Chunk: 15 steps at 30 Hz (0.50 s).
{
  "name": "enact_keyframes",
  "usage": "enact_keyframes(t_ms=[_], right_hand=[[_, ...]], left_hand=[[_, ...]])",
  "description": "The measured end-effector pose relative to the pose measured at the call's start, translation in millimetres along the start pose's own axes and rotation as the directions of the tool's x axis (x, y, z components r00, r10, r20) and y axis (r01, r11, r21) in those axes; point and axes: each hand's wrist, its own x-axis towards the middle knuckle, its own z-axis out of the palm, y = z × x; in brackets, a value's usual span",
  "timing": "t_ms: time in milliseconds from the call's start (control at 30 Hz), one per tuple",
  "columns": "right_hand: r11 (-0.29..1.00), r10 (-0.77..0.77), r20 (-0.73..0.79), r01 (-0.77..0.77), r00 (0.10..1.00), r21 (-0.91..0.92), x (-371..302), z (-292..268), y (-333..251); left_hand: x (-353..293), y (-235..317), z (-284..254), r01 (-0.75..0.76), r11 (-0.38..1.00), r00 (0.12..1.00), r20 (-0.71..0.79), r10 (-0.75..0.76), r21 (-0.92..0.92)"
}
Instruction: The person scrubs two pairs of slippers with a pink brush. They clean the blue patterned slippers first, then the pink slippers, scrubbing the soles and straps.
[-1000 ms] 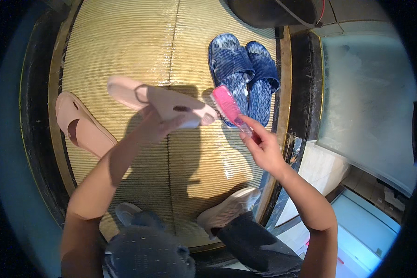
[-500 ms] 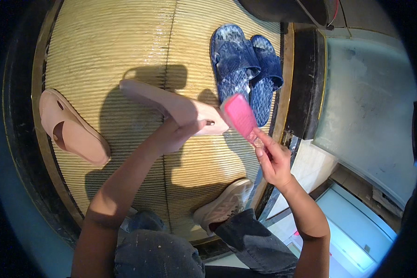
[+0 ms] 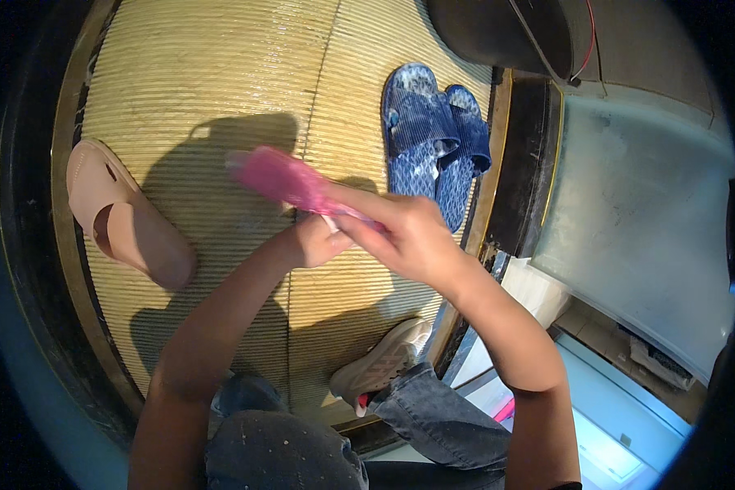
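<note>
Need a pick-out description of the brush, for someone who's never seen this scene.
Start with the large yellow ribbed mat. Above its middle, the right hand grips the brush, its head pointing toward the picture's left. Its vivid pink, slightly blurred, sets it apart from the pale pink slipper at left and the blue slippers at right.
</note>
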Motion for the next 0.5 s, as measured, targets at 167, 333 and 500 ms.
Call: enact_keyframes(t_ms=[167,333,500], right_hand=[[0.965,0.262,0.083,-0.258,0.962,-0.052,-80.1,-46.3,16.3],[0.902,0.432,0.038,-0.432,0.901,-0.024,-114.3,-46.6,18.5],[0.990,0.122,0.000,-0.121,0.993,-0.077,-13.9,-8.3,-4.9]], left_hand=[[8.3,5.9,2.1,0.111,0.994,0.993,-0.044,-0.111,0.002],[10.4,-4.2,-0.9,0.108,0.994,0.994,-0.011,-0.108,0.006],[12.3,-0.2,2.4,0.100,0.994,0.995,0.009,-0.100,0.036]])
